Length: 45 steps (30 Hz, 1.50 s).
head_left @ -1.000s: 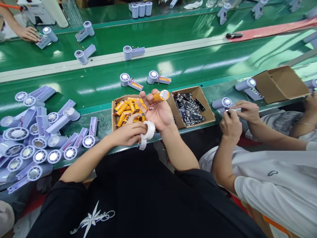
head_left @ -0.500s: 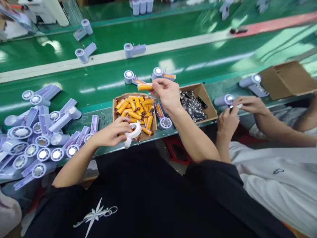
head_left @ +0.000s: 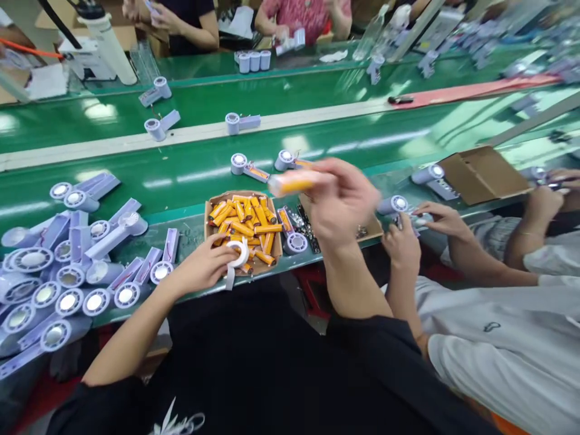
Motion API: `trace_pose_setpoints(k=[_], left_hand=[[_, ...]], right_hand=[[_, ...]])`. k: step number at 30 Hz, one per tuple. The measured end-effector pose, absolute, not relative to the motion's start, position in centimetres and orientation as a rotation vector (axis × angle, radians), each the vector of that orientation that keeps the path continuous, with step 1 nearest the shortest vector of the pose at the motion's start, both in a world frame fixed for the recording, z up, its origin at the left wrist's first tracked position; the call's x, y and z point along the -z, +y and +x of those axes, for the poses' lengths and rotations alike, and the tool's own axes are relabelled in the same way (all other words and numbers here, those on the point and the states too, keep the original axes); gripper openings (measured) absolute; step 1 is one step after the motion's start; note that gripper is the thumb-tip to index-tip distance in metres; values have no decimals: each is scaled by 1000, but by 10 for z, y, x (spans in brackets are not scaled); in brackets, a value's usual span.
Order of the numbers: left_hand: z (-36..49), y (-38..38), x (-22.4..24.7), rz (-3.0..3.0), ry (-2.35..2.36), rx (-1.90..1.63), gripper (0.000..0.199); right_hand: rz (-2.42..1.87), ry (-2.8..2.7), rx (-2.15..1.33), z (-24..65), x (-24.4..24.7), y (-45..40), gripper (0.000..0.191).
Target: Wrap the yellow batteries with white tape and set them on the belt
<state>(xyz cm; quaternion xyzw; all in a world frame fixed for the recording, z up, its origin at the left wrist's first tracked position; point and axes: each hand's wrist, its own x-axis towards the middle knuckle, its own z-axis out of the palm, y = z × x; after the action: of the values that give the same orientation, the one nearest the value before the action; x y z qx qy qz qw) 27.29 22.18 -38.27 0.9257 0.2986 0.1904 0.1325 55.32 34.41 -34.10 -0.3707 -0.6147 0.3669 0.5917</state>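
My right hand (head_left: 342, 202), smeared by motion, is raised with an orange-wrapped battery (head_left: 296, 181) pinched in its fingers. My left hand (head_left: 208, 264) is closed on a roll of white tape (head_left: 238, 254), whose loose end hangs down. That hand rests at the front left of a cardboard box (head_left: 209, 208) full of similar orange batteries (head_left: 244, 223). Just right of the box lies a lilac fan housing (head_left: 296, 243) with an orange battery in its handle. Behind my right forearm, a second box (head_left: 374, 228) of small dark and metallic parts is partly hidden.
Lilac fan housings (head_left: 72, 266) are heaped at the left. More lie on the green conveyor (head_left: 190, 154), two of them (head_left: 238, 163) behind the boxes. At the right a co-worker's hands (head_left: 403, 238) handle a housing beside a flattened cardboard box (head_left: 484, 175). Other people sit across the line.
My right hand has lifted the battery toward the camera and moved slightly right. My left hand stays by the box with the tape. The view has tilted up, showing people across the line.
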Motion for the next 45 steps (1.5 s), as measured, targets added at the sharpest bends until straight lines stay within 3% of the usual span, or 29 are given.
trace_pose_setpoints(k=[6, 12, 16, 20, 23, 27, 33, 37, 39, 41, 43, 45], left_hand=[[265, 221, 382, 2773, 916, -560, 28], [263, 195, 360, 2952, 1030, -531, 48], [269, 183, 349, 3130, 969, -437, 55], [273, 181, 342, 3283, 927, -301, 49], [273, 180, 334, 3324, 972, -254, 41], [281, 168, 336, 3289, 1058, -340, 35], [316, 162, 367, 3014, 1167, -318, 27], [281, 222, 355, 2649, 992, -204, 30], [235, 265, 342, 2473, 1162, -208, 33], [177, 305, 332, 2328, 1695, -202, 44], [115, 338, 332, 2161, 2263, -56, 49], [63, 360, 338, 1963, 2491, 169, 51]], right_hand=[[-828, -1254, -728, 562, 331, 303, 53], [-886, -1492, -921, 569, 331, 256, 65], [-1051, -1764, -936, 553, 331, 250, 62], [-1158, -1941, -1076, 539, 333, 252, 56], [-1153, -1858, -1263, 539, 344, 243, 38], [-1022, -1580, -1536, 544, 364, 227, 53], [-867, -870, -946, 555, 358, 269, 50], [-895, -999, -919, 565, 352, 278, 61], [-963, -1097, -910, 572, 358, 270, 65], [-1007, -1135, -871, 580, 368, 261, 62], [-1049, -1127, -845, 588, 381, 255, 58], [-1112, -1117, -841, 596, 393, 250, 59]])
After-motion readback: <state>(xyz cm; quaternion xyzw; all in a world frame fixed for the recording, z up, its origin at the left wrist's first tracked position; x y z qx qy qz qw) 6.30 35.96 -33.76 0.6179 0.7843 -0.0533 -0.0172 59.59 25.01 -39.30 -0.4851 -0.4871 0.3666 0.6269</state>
